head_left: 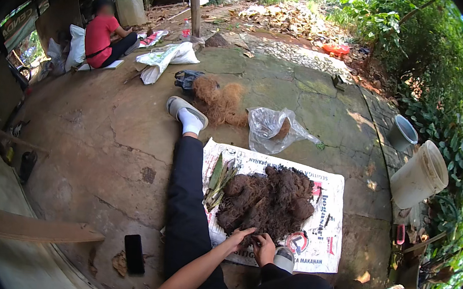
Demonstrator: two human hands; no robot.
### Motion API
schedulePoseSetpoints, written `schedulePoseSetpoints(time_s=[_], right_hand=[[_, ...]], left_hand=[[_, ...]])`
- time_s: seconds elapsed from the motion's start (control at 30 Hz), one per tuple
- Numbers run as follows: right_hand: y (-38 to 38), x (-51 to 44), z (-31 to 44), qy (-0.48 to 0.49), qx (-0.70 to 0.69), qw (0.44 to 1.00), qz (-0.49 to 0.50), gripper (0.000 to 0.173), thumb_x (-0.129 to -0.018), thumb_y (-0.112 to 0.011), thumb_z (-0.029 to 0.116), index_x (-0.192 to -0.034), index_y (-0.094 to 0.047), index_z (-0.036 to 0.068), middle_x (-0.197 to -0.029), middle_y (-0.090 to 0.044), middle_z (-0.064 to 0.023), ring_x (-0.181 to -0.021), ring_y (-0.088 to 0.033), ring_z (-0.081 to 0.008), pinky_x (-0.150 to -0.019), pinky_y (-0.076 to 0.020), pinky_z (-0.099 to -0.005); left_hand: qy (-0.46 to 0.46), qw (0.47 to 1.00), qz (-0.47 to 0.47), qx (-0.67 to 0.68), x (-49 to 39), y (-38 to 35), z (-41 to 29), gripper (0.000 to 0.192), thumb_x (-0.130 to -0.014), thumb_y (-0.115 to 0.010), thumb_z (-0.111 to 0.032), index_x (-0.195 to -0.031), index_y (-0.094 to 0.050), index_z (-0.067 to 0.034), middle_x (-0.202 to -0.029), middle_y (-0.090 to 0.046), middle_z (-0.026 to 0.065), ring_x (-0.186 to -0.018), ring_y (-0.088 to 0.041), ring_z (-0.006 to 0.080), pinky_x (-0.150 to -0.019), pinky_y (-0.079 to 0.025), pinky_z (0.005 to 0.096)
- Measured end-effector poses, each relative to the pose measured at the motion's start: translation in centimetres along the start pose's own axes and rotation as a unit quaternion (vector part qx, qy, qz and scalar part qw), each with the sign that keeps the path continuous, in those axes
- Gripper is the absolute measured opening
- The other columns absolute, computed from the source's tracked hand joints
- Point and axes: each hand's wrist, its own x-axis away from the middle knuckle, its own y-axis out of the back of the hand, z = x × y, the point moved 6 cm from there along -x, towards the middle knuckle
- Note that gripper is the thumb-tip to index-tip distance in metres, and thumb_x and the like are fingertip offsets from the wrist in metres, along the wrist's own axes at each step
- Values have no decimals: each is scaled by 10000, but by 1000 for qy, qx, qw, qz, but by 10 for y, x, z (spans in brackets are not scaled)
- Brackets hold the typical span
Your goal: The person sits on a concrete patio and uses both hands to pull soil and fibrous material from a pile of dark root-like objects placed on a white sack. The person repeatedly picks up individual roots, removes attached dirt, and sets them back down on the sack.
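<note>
A dark brown mass of matted fibre and soil (270,200) lies on a flattened white printed sack (318,248) before me. At its near edge are my left hand (239,238) and my right hand (263,248), close together with bent fingers. Whatever sits between the fingertips is too small to make out. Long green and dried leaves (219,181) lie along the left side of the mass. One sandalled foot (284,259) rests by my right hand, on the sack's near edge.
Beyond the sack are a clear plastic bag (270,127) and loose coconut-like fibre (219,100). A phone (134,254) lies left of my leg. Two buckets (418,176) (403,132) stand at right. A person in red (100,33) sits far left, near a wooden post (195,3).
</note>
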Motion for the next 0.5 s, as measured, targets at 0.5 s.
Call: schedulePoseSetpoints(time_s=[0.5], right_hand=[[14,-7,-14,-37,-104,993,-43,185,-759,-664,89,-917,-633,-2,-883,-616,-137,-806,-624,-281,-727,-483,-324]], left_hand=[[35,979,166,111,1,-10,-1,357,-793,-487,-253,-1065,-580,-42,-992,-647,83,-911,-608,238,-850,-457,400]])
